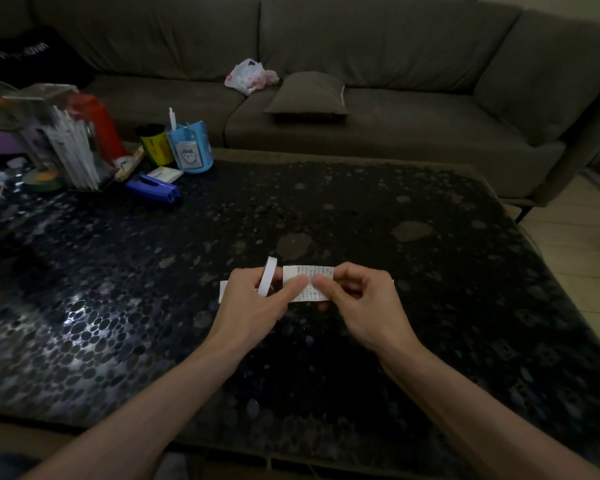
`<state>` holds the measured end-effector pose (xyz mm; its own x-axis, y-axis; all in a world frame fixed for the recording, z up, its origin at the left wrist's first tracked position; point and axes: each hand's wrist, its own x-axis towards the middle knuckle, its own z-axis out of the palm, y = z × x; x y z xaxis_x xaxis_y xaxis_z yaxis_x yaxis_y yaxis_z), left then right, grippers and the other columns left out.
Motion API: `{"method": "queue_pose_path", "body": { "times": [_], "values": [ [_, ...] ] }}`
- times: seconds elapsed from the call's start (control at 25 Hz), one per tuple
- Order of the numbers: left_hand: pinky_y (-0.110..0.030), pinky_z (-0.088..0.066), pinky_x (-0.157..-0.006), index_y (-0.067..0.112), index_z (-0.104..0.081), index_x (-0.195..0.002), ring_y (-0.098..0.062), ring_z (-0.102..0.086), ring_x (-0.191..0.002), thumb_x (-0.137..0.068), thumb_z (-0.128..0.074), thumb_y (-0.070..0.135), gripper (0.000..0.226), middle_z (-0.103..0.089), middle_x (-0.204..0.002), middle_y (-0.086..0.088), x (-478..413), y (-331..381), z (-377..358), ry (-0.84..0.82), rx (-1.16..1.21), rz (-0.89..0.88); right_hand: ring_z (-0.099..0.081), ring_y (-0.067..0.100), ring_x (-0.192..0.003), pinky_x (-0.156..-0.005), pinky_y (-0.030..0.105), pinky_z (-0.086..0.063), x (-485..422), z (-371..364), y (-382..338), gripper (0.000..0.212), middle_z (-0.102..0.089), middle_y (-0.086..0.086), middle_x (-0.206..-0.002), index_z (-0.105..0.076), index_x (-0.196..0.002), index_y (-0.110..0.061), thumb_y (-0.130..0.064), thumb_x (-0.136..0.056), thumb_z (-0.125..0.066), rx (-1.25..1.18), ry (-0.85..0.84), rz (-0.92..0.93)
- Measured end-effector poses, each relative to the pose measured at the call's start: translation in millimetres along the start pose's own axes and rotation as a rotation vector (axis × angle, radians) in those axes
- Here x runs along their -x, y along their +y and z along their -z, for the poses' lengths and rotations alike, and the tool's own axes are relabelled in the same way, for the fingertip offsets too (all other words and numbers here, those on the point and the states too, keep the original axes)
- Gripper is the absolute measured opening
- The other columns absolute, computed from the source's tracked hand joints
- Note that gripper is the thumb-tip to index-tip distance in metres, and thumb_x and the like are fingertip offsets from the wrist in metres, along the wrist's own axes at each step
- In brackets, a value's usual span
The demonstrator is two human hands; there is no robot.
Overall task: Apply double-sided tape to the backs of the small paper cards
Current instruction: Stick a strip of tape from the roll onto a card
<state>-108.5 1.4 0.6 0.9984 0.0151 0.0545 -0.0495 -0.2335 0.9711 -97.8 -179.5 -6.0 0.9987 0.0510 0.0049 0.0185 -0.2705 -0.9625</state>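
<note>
In the middle of the frame, the left hand and right hand each pinch a small printed card, held over the dark table. White tape stands up between the left fingers. A stapler lies at upper left.

There are two hands, the left hand and the right hand, one printed card and one white tape strip. The table bears one blue stapler; the sofa has one cushion and one plastic bag.
</note>
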Motion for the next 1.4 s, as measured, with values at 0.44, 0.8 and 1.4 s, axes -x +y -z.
{"method": "queue_pose_path", "body": {
  "times": [0.44,0.8,1.4],
  "values": [
    [-0.013,-0.042,-0.048,0.022,-0.082,-0.078,0.0,-0.056,-0.047,-0.085,-0.078,0.04,0.02,-0.066,-0.054,0.005,-1,3,0,0.012,0.004,0.001,-0.074,-0.003,-0.085,-0.071,0.015,-0.057,2,0,-5,0.007,-0.076,-0.02,-0.091,-0.076,-0.095,-0.033,-0.039,-0.091,-0.075,-0.026,-0.004,0.021],
    [-0.011,-0.046,-0.051,0.026,-0.082,-0.087,0.001,-0.065,-0.054,-0.091,-0.078,0.03,0.007,-0.074,-0.065,0.008,-7,-5,2,0.06,-0.01,0.008,-0.075,-0.002,-0.085,-0.066,0.012,-0.057,-3,1,-1,0.009,-0.078,-0.02,-0.092,-0.077,-0.099,-0.033,-0.035,-0.091,-0.077,-0.104,-0.024,-0.069],
    [-0.02,-0.056,-0.075,-0.001,-0.054,-0.135,-0.011,-0.076,-0.09,-0.109,-0.045,0.008,0.029,-0.079,-0.092,0.01,-14,-49,95,-0.011,-0.055,0.131,-0.075,0.008,-0.077,-0.067,0.022,-0.056,-47,-41,13,0.004,-0.079,-0.002,-0.09,-0.078,-0.092,-0.023,-0.023,-0.09,-0.082,-0.14,0.099,-0.309]
  ]
}}
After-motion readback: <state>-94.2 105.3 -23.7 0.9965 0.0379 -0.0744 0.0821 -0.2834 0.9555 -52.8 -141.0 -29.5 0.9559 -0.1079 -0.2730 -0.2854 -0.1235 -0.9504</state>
